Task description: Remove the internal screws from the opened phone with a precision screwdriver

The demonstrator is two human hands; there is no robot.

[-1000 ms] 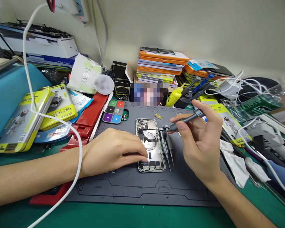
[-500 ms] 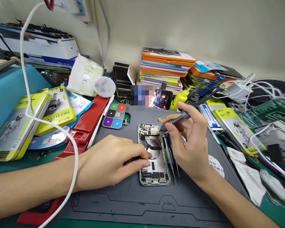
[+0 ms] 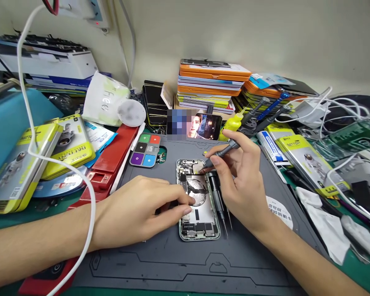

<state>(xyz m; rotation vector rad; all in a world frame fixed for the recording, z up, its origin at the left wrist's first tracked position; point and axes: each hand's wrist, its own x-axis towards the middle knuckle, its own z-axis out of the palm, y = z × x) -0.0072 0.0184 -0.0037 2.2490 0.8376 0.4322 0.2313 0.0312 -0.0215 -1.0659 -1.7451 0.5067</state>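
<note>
An opened phone [image 3: 203, 211] lies on a dark grey mat [image 3: 160, 263], its inner parts showing. My right hand [image 3: 242, 176] is closed on a grey screwdriver [image 3: 223, 152], whose tip points down at the upper right part of the phone. My left hand [image 3: 151, 207] rests at the phone's left edge, thumb and forefinger close together over its middle; whether anything is between them is hidden. Beside the phone's right edge, partly behind my right hand, lie more screwdrivers [image 3: 217, 193].
A case with coloured squares [image 3: 144, 151] sits left of the phone. Behind stand a lit phone screen [image 3: 208, 125], a yellow bottle [image 3: 232, 123] and stacked orange cases [image 3: 214, 74]. Battery boxes [image 3: 311, 162] lie right; a white cable [image 3: 91, 193] crosses my left forearm.
The whole view has shifted slightly. The screwdriver in my right hand has tilted a little, its tip staying at the phone's upper right. My left hand keeps its place on the phone.
</note>
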